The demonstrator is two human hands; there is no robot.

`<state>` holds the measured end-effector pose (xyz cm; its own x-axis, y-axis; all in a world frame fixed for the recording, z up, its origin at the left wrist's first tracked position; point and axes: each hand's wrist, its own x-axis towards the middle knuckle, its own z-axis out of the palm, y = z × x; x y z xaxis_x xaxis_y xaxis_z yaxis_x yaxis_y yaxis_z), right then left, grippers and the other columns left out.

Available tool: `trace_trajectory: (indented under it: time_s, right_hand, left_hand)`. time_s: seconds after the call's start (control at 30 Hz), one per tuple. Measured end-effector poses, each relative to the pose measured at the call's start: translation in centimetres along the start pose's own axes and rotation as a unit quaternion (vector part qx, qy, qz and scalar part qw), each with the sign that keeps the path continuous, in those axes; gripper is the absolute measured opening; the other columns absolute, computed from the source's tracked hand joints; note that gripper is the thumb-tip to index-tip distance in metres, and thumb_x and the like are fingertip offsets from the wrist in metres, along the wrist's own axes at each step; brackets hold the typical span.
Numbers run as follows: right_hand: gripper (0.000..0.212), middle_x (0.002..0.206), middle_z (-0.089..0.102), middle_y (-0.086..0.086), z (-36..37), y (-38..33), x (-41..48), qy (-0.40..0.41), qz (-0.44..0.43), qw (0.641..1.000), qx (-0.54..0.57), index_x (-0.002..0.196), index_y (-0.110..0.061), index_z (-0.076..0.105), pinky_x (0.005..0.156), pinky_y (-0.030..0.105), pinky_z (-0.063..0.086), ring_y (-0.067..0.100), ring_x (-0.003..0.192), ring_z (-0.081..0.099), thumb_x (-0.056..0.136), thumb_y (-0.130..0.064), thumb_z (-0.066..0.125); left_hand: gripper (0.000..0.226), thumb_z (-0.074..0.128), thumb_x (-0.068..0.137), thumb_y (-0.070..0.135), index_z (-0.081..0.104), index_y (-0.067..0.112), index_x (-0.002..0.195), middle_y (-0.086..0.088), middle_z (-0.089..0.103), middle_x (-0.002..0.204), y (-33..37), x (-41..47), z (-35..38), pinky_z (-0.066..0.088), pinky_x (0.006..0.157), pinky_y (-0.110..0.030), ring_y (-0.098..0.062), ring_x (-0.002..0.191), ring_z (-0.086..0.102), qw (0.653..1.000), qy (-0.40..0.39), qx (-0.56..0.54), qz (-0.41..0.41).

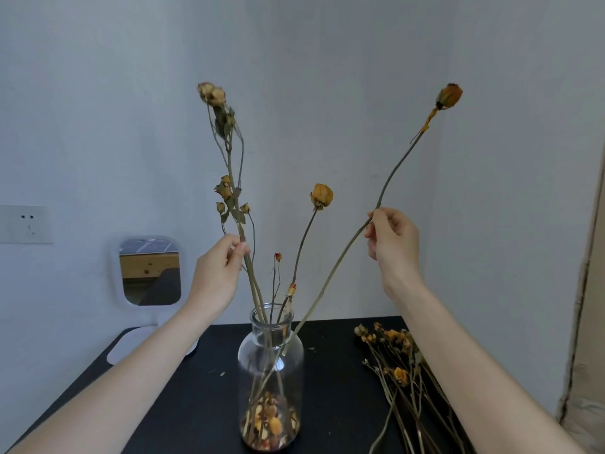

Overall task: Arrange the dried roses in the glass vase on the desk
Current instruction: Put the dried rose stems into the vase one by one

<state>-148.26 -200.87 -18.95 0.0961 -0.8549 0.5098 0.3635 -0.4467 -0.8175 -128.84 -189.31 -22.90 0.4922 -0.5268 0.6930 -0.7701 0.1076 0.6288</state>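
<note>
Both hands are being held above the glass vase (271, 371) on the desk (183, 404): a branched stem (229, 158) standing in it is being pinched by the left hand (219, 273), a single rose (397, 162) slanting up-right by the right hand (393, 244), its foot seemingly not yet inside.

The left forearm (131, 371) and right forearm (474, 362) run out at the bottom edge. At lower right, the loose bundle of dried roses (397, 358) is cropped there too, and the right forearm covers some of its stems. At bottom centre, in the glass vase (245, 381), stem ends sink into a heap of petals (270, 424); we cannot follow any one. We cannot tell whether the long rose stem (340, 263) ends before or behind the glass. The left forearm hides part of the mirror (150, 270) base. The left edge cuts the wall socket (26, 224), the right edge a brownish surface (586, 355) we cannot identify.
</note>
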Motion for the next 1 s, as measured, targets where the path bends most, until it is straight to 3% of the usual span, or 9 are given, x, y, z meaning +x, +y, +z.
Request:
trace_trajectory:
  time_s: [0.17, 0.3, 0.4, 0.5, 0.57, 0.67, 0.73, 0.83, 1.0]
  right_hand:
    - [0.015, 0.051, 0.051, -0.008, 0.1, -0.4, 0.4, 0.023, -0.004, 1.0, 0.015, 0.083, -0.017, 0.055, 0.036, 0.014, 0.029, 0.001, 0.037, 0.036, 0.093, -0.013, 0.044]
    - [0.017, 0.052, 0.05, -0.009, 0.4, -0.3, 0.5, 0.036, -0.018, 0.999, 0.014, 0.082, -0.023, 0.05, 0.038, 0.013, 0.031, 0.001, 0.042, 0.04, 0.094, -0.015, 0.042]
    - [0.017, 0.057, 0.05, -0.007, 0.4, -0.4, 0.5, 0.047, -0.038, 0.998, -0.01, 0.081, -0.025, 0.048, 0.043, 0.016, 0.032, 0.005, 0.051, 0.042, 0.094, -0.016, 0.041]
    - [0.017, 0.06, 0.049, -0.006, 0.3, -0.3, 0.4, 0.046, -0.055, 0.997, -0.03, 0.081, -0.026, 0.047, 0.049, 0.021, 0.032, 0.008, 0.055, 0.041, 0.094, -0.017, 0.041]
    - [0.017, 0.061, 0.049, -0.006, 0.3, 0.0, 0.3, 0.038, -0.058, 0.997, -0.04, 0.081, -0.026, 0.047, 0.05, 0.022, 0.032, 0.008, 0.056, 0.042, 0.094, -0.017, 0.041]
    - [0.017, 0.061, 0.051, -0.005, 0.6, 0.6, -0.2, 0.009, -0.058, 0.997, -0.054, 0.081, -0.025, 0.047, 0.047, 0.02, 0.032, 0.007, 0.054, 0.042, 0.095, -0.017, 0.041]
    - [0.017, 0.062, 0.052, -0.004, 0.9, 1.3, -0.6, -0.018, -0.06, 0.995, -0.076, 0.08, -0.025, 0.047, 0.045, 0.017, 0.032, 0.004, 0.05, 0.042, 0.095, -0.018, 0.042]
    - [0.017, 0.065, 0.055, -0.001, 1.4, 2.4, -1.3, -0.071, -0.054, 0.99, -0.113, 0.08, -0.026, 0.047, 0.045, 0.015, 0.033, 0.002, 0.048, 0.043, 0.095, -0.019, 0.044]
    - [0.012, 0.069, 0.059, 0.003, 2.0, 4.5, -2.4, -0.14, -0.008, 0.979, -0.148, 0.085, -0.023, 0.048, 0.039, 0.014, 0.036, 0.008, 0.047, 0.047, 0.094, -0.016, 0.048]
  left_hand:
    - [0.022, 0.054, 0.092, 0.026, 0.064, 0.008, 0.086, -0.008, 0.06, 0.071, -2.4, -2.4, 0.6, 0.037, 0.061, -0.021, -0.024, 0.072, 0.056, 0.998, -0.036, 0.04, -0.045]
    - [0.011, 0.06, 0.089, 0.025, 0.063, 0.019, 0.08, 0.003, 0.049, 0.058, -3.3, -3.7, 0.7, 0.031, 0.052, -0.013, -0.009, 0.056, 0.046, 0.997, -0.047, 0.036, -0.05]
    - [0.004, 0.062, 0.087, 0.028, 0.059, 0.03, 0.089, 0.003, 0.053, 0.066, -3.6, -4.5, 0.7, 0.036, 0.053, -0.012, -0.007, 0.063, 0.05, 0.995, -0.073, 0.014, -0.064]
    - [0.026, 0.063, 0.085, 0.03, 0.054, 0.03, 0.109, 0.008, 0.058, 0.09, -4.6, -5.5, 0.8, 0.04, 0.067, -0.013, -0.006, 0.087, 0.055, 0.981, -0.13, -0.07, -0.126]
    - [0.041, 0.067, 0.083, 0.03, 0.046, 0.032, 0.118, 0.019, 0.053, 0.106, -5.3, -6.0, 1.1, 0.038, 0.086, -0.015, -0.001, 0.102, 0.05, 0.961, -0.201, -0.1, -0.158]
    - [0.053, 0.073, 0.077, 0.03, 0.043, 0.035, 0.121, 0.025, 0.047, 0.115, -5.8, -6.2, 2.0, 0.032, 0.1, -0.024, 0.001, 0.112, 0.044, 0.938, -0.272, -0.12, -0.175]
    - [0.047, 0.077, 0.072, 0.034, 0.051, 0.039, 0.111, 0.026, 0.055, 0.113, -5.8, -6.1, 2.7, 0.042, 0.089, -0.018, 0.002, 0.107, 0.051, 0.931, -0.283, -0.137, -0.184]
    - [0.048, 0.08, 0.064, 0.042, 0.055, 0.04, 0.105, 0.02, 0.063, 0.106, -5.8, -6.1, 3.5, 0.044, 0.068, -0.009, 0.001, 0.1, 0.058, 0.935, -0.267, -0.137, -0.187]
    - [0.05, 0.083, 0.057, 0.046, 0.056, 0.042, 0.098, 0.029, 0.064, 0.093, -5.5, -6.3, 4.3, 0.042, 0.054, -0.004, 0.011, 0.087, 0.059, 0.946, -0.223, -0.14, -0.19]
